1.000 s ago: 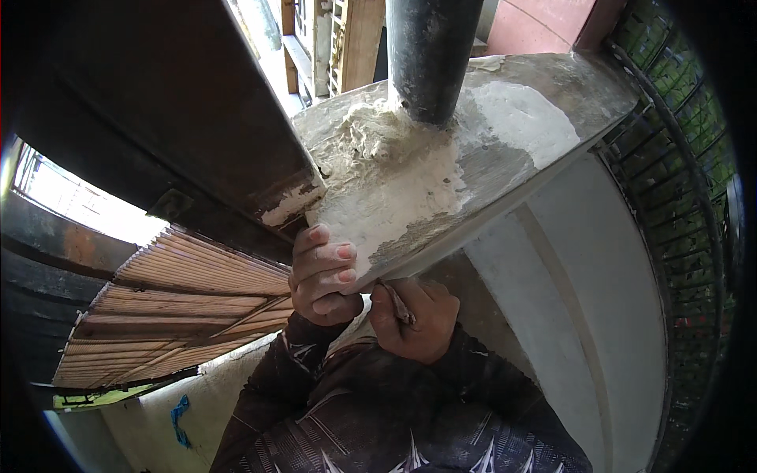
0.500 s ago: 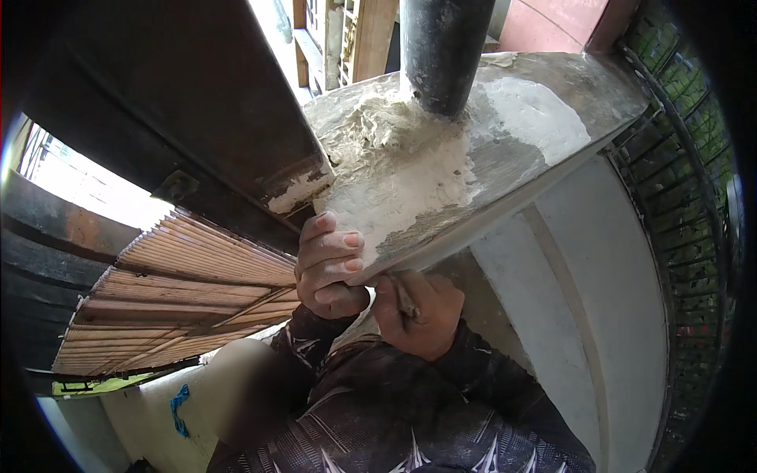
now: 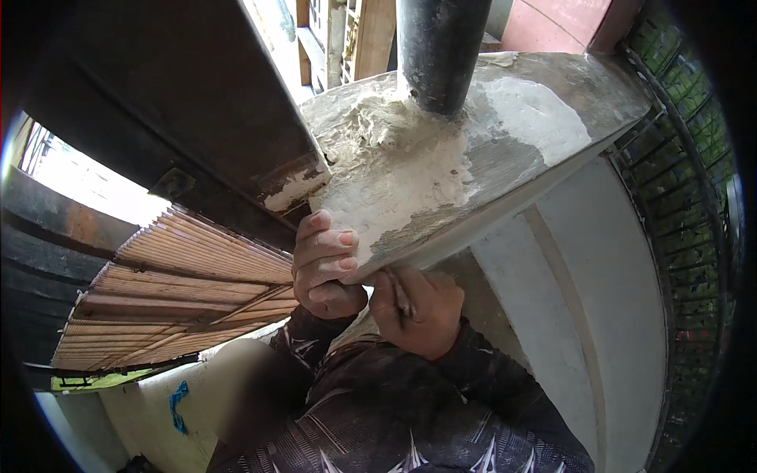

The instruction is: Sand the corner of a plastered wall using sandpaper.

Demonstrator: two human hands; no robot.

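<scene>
A grey concrete ledge (image 3: 511,169) crosses in front of me, with rough white plaster (image 3: 406,185) over its top. My left hand (image 3: 325,272) is wrapped round the ledge's near left corner, its dusty fingertips resting by the plaster. Close beside it, my right hand (image 3: 419,311) is curled into a fist against the lower side of the ledge's near edge. Whatever its fingers may hold is hidden. A dark round post (image 3: 441,59) rises from the ledge, a lumpy mound of plaster at its foot.
A dark brown beam (image 3: 205,102) slants down to the ledge at left. Below it is a corrugated panel (image 3: 181,288). A black metal railing (image 3: 670,197) curves along the right. A blue cloth (image 3: 179,406) hangs on the pale wall at lower left.
My left hand has shifted very slightly to the left along with the ledge and post in the picture. My right hand stays curled in nearly the same place.
</scene>
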